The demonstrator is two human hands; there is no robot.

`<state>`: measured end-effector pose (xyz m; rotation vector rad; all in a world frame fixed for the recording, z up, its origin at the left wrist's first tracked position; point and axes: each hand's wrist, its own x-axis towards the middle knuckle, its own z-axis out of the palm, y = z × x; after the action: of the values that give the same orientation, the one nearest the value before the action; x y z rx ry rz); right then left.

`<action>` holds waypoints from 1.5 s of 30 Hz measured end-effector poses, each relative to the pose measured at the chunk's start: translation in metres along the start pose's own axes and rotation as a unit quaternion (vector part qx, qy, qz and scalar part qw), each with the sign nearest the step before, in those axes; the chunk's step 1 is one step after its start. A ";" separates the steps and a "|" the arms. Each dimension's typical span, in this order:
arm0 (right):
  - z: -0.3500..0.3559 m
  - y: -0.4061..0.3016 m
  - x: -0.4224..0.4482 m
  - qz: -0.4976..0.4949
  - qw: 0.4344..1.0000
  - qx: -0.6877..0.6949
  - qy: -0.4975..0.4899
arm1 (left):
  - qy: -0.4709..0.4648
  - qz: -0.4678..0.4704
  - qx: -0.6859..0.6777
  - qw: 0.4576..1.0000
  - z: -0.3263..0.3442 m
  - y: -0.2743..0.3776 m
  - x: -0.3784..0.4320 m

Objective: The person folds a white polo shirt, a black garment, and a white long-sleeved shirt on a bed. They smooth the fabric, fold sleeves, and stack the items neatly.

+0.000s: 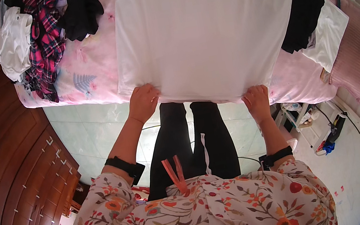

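Note:
A large white cloth garment (202, 33) lies spread flat across the bed in front of me, its near edge along the mattress side. My left hand (144, 99) grips that near edge at the left, fingers curled over the fabric. At the right end of the same edge, my right hand (257, 97) pinches the cloth between thumb and fingers. The fabric between both hands looks fairly smooth. Its far end runs out of the picture at the top.
A heap with a plaid shirt (45, 45), a white garment (16, 43) and black clothing (79, 15) lies on the bed's left. Folded black cloth (304, 13) and a pink pillow (351, 48) are at right. Wooden cabinets (16, 182) line the left; a small rack (305, 123) stands right.

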<state>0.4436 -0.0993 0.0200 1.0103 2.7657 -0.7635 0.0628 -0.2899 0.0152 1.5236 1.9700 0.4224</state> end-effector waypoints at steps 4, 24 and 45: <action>0.000 0.007 -0.002 0.085 0.988 0.077 0.104 | 0.090 -0.070 -0.025 0.993 -0.010 -0.008 -0.002; 0.018 0.048 -0.053 0.516 0.727 0.402 0.209 | 0.276 -0.360 -0.158 0.877 -0.019 -0.045 -0.019; -0.046 0.034 0.012 0.406 0.872 0.045 -0.270 | 0.262 -0.239 0.081 0.932 -0.023 -0.006 0.027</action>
<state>0.4591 -0.0471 0.0424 1.5163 1.6180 -0.8412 0.0394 -0.2636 0.0216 1.0190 2.7588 0.4986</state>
